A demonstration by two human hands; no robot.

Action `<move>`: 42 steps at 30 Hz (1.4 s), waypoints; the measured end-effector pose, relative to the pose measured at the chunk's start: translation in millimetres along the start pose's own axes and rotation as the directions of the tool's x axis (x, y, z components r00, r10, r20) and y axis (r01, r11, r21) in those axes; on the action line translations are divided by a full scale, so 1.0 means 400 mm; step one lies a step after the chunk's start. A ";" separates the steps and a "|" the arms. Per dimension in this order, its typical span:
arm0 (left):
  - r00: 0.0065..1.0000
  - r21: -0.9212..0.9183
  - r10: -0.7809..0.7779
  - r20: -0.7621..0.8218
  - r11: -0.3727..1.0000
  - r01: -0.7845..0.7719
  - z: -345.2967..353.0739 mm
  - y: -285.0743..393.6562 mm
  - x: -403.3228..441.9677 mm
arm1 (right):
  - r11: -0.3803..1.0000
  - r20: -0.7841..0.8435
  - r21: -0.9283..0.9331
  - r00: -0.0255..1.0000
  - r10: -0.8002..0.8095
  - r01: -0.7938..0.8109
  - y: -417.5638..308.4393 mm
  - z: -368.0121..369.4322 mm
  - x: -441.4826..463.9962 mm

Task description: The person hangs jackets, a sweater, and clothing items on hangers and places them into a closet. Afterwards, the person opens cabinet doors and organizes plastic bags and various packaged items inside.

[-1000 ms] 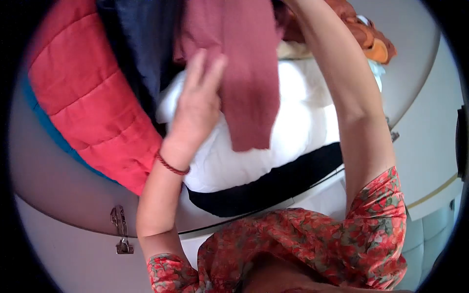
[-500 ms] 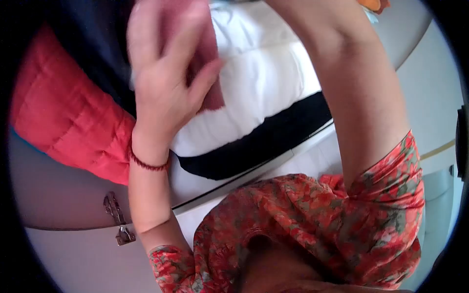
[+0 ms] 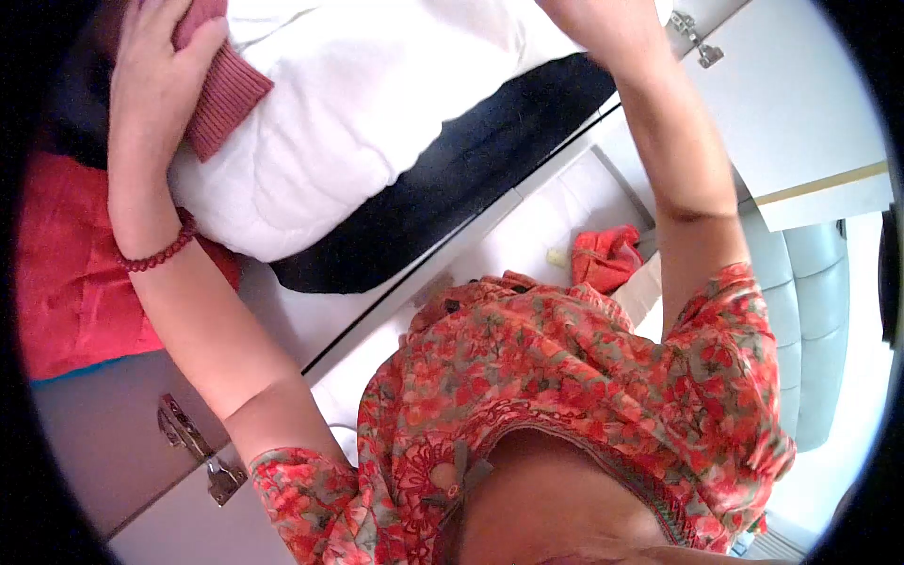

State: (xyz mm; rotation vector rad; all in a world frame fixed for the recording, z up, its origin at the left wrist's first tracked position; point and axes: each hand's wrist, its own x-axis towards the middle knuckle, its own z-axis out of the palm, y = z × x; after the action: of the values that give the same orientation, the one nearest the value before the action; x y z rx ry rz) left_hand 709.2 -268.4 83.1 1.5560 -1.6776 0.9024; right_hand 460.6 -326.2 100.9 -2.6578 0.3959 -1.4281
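Observation:
My left hand [image 3: 155, 89], with a dark red beaded bracelet on its wrist, lies against a dusty-pink garment with a ribbed cuff [image 3: 231, 99]. Its thumb stands apart from the fingers, which reach to the top edge of the view. Under the pink cuff spreads a bulky white cloth [image 3: 330, 141]. Beneath that, a black cloth [image 3: 443, 179] shows along the front. At the top right my right hand [image 3: 598, 24] is by the far end of the white cloth; its fingers are out of sight.
A red quilted piece [image 3: 80, 273] hangs at the left beside a cabinet door with a metal hinge [image 3: 202, 452]. Another hinge [image 3: 697, 40] is on the white door at right. Below the shelf edge lies a red cloth item [image 3: 603, 254]. A pale tufted backrest [image 3: 810, 330] stands right.
The view has shifted, showing more floor and the right-hand door. My left hand with the pink garment now appears farther left, and my right hand has come partly into view at the top.

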 end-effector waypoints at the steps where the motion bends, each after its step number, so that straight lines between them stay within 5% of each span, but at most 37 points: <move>1: 0.992 -0.102 0.118 0.037 0.988 -0.114 0.008 -0.036 0.005 | 0.990 -0.004 0.072 0.992 0.123 -0.123 -0.008 -0.004 -0.084; 3: 0.963 -0.161 0.214 0.162 0.969 -0.188 -0.001 -0.066 0.015 | 0.908 0.008 0.212 0.930 0.368 -0.361 -0.023 -0.009 -0.259; 4: 0.916 -0.242 0.400 -0.029 0.886 -0.395 0.086 -0.162 0.033 | 0.837 0.025 0.279 0.875 0.484 -0.471 -0.020 0.000 -0.341; 7: 0.952 -0.085 0.302 0.046 0.951 -0.298 0.084 -0.143 -0.004 | 0.603 0.135 0.445 0.715 0.686 -0.663 -0.017 0.047 -0.580; 8: 0.968 -0.200 0.236 0.089 0.956 -0.215 0.083 -0.139 -0.012 | 0.541 0.161 0.446 0.658 0.735 -0.713 -0.024 0.053 -0.637; 10: 0.943 -0.019 0.066 0.327 0.998 -0.063 0.079 -0.093 -0.005 | 0.751 0.113 0.363 0.826 0.552 -0.551 -0.018 0.024 -0.719; 11: 0.958 -0.014 0.163 0.237 0.986 -0.164 0.094 -0.100 -0.011 | 0.861 0.081 0.250 0.896 0.437 -0.442 -0.015 0.020 -0.761; 12: 0.938 0.156 0.148 0.314 0.966 -0.205 0.080 -0.086 -0.016 | 0.853 0.091 0.261 0.891 0.445 -0.452 -0.019 0.014 -0.801; 14: 0.950 0.149 0.219 0.222 0.956 -0.255 0.056 -0.035 -0.059 | 0.808 0.219 0.185 0.825 0.522 -0.560 -0.033 0.014 -0.866; 16: 0.969 0.002 0.189 0.157 0.981 -0.192 0.011 0.083 -0.110 | 0.812 0.223 0.193 0.830 0.511 -0.551 -0.040 0.028 -0.933; 18: 0.989 -0.149 0.084 -0.119 0.984 -0.102 -0.006 0.341 -0.217 | 0.821 0.221 0.208 0.844 0.489 -0.531 -0.027 0.027 -0.952; 19: 0.996 -0.255 -0.080 -0.040 0.965 0.067 -0.010 0.431 -0.286 | 0.884 0.165 0.156 0.894 0.417 -0.441 -0.023 0.026 -0.949; 21: 0.972 -0.456 0.189 0.138 0.883 -0.107 -0.013 0.534 -0.390 | 0.930 0.108 0.112 0.934 0.339 -0.351 -0.017 0.021 -0.928; 23: 0.909 -0.503 0.196 0.368 0.864 0.017 0.007 0.605 -0.493 | 0.983 0.022 -0.009 0.983 0.183 -0.183 0.010 0.018 -0.873; 27: 0.832 -0.322 0.126 0.540 0.945 0.066 0.048 0.639 -0.569 | 0.959 0.039 -0.205 0.978 0.205 -0.193 0.029 0.070 -0.793; 30: 0.851 -0.221 0.091 0.517 0.975 0.030 0.054 0.637 -0.570 | 0.904 0.068 -0.277 0.932 0.356 -0.325 0.017 0.093 -0.779; 33: 0.851 -0.265 0.046 0.523 0.958 0.111 0.083 0.591 -0.581 | 0.897 0.092 -0.317 0.931 0.353 -0.309 0.013 0.088 -0.784; 42: 0.857 -0.301 0.139 0.496 0.954 0.019 0.098 0.572 -0.615 | 0.913 0.137 -0.255 0.922 0.361 -0.320 -0.095 -0.041 -0.835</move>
State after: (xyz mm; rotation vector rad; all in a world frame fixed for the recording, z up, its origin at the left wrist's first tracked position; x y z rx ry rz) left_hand 496.4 -158.2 -155.6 1.6245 -2.1255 0.2363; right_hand 277.8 -197.9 -150.7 -2.6780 1.0048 -1.0825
